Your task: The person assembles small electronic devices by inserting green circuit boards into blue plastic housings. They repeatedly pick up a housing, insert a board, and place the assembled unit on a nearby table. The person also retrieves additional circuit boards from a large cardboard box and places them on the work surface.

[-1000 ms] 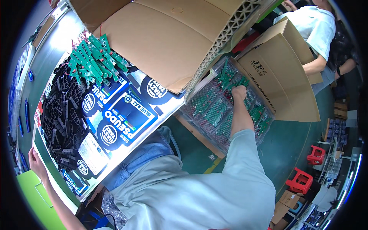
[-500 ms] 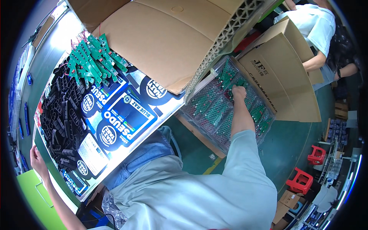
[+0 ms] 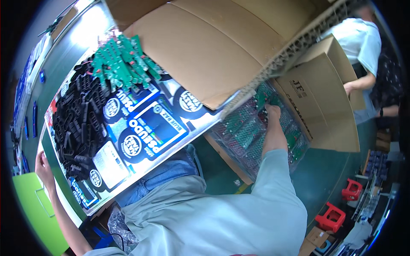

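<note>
At the table's left edge rests my left hand [image 3: 44, 167], its fingers loosely apart with nothing in them. My right hand [image 3: 273, 112] reaches down into a tray of green circuit boards [image 3: 244, 124] wrapped in clear bubble material, beside the table on the right. Its fingers are closed at green boards [image 3: 261, 99]; the fingertips are partly hidden. On the table lies a heap of black plastic housings [image 3: 81, 115], oblong and slotted. Behind it is a pile of green circuit boards [image 3: 124, 62] with thin red wires.
Printed blue and white sheets [image 3: 160, 128] cover the tabletop. A large open cardboard box [image 3: 200, 47] stands over its far right side. Another carton [image 3: 316, 94] is beyond the tray, with a person [image 3: 356, 47] behind it. Red stools [image 3: 331, 217] stand on the floor at right.
The whole view has shifted, so the table and boxes sit a little farther right. My right hand stays in the tray at the boards; my left hand remains by the table edge.
</note>
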`<state>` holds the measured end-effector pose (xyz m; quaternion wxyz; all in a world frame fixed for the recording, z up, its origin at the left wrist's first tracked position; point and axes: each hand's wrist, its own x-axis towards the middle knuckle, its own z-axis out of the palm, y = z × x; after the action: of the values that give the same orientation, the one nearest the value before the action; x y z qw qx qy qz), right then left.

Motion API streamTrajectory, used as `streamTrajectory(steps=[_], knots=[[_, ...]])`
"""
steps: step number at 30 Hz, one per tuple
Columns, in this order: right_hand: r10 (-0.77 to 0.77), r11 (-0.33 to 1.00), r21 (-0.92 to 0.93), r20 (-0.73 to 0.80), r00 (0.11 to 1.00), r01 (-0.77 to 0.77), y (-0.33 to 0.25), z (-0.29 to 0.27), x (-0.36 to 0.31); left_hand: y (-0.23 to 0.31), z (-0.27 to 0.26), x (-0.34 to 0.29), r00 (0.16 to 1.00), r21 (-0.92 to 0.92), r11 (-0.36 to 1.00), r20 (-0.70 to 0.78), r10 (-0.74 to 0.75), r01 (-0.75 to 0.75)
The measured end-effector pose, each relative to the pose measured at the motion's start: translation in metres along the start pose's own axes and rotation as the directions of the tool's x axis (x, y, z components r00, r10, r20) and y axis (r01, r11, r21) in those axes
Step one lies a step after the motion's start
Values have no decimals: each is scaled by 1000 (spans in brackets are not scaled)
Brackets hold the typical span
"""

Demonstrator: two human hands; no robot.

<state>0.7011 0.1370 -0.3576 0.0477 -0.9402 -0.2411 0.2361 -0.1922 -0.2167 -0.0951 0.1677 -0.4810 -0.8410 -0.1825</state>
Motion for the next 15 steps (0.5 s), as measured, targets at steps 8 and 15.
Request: streamTrajectory(steps=[8, 15], knots=[[-223, 930, 305, 26, 974, 205, 24, 15, 12, 55, -12, 21, 995, -176, 984, -104, -3, -15], [-346, 801, 578, 239, 907, 153, 94, -54, -1, 129, -21, 60, 982, -421, 897, -177, 65, -135]])
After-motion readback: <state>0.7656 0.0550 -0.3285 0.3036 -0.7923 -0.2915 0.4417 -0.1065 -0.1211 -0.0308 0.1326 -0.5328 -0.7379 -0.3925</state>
